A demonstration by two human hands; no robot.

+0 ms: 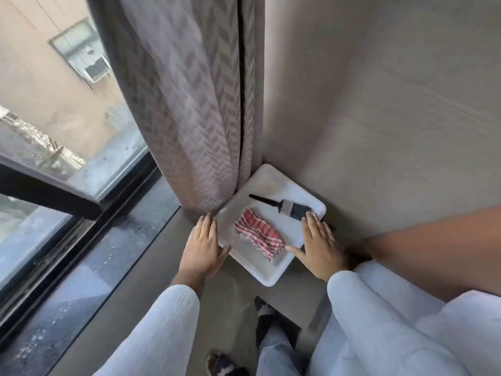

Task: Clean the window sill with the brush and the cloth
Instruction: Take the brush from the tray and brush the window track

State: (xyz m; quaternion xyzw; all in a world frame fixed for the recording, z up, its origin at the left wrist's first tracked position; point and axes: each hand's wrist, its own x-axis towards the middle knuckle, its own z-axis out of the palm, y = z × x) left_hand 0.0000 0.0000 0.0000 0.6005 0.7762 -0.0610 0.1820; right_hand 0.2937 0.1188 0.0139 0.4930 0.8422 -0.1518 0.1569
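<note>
Sleeves (151, 329) of pale white cloth fill the bottom of the frame, one on each forearm, with a slippered foot (222, 363) and a jeans leg (273, 351) showing between them at the lower centre. Above the sleeves, just below the middle of the frame, both hands lie flat at the sides of a white tray (267, 275). The left hand (203, 246) rests against the tray's left edge, its fingers (207, 226) straight and close together, thumb out along the rim, holding nothing. The right hand (318, 246) lies over the tray's right edge, fingers (311, 226) slightly spread, thumb reaching onto the tray floor, also holding nothing; its fingertips are just beside the bristle end of the brush.

On the tray, a folded red-and-white striped cloth (259, 234) lies between the two hands. Beyond it, a black brush (282, 206) lies flat, its handle pointing to the upper left. The tray sits on the grey window sill (151, 256), pushed into the corner where a patterned grey curtain (187, 104) hangs down beside a beige wall (379, 104). Left of the sill runs a dusty dark window track (89, 256), and in the upper left of the frame the window glass (40, 77) shows a neighbouring building.
</note>
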